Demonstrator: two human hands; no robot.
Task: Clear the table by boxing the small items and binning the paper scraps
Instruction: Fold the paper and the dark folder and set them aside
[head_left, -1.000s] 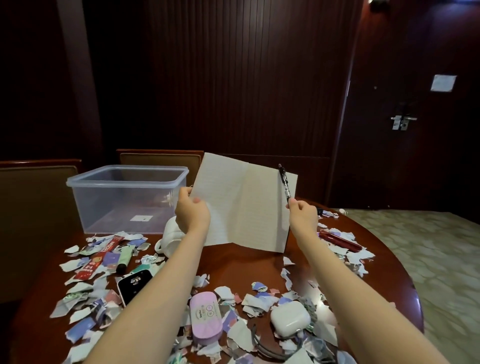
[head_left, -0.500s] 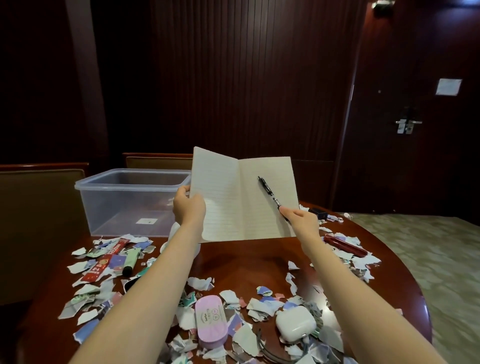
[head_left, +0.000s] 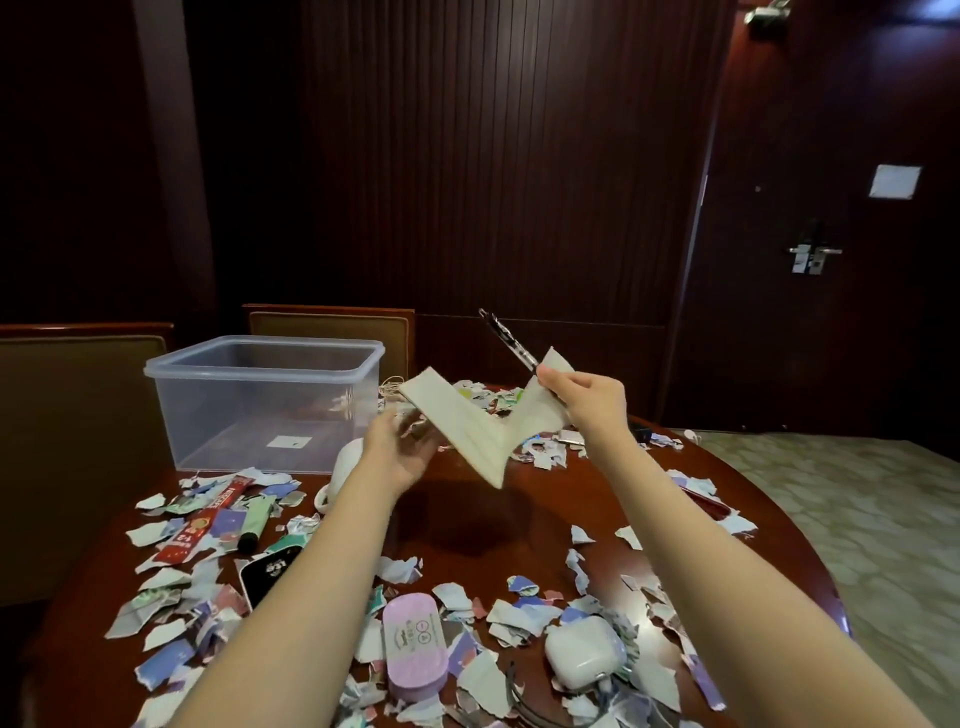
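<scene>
A thin lined notebook hangs half folded in a V above the table's middle. My right hand pinches its right cover together with a black pen that points up and left. My left hand is under the notebook's left half, fingers spread and blurred, apart from the paper. A clear plastic box stands at the back left. Torn paper scraps lie all over the dark wood table.
Near me lie a pink case, a white earbud case and a black phone. A red sachet, a green tube and a white cup are at the left. Chairs stand behind; a door is at the right.
The notebook was held open and upright by both hands; now it has dropped lower and is folding shut. My left hand has let go of it. The right keeps the pen and cover.
</scene>
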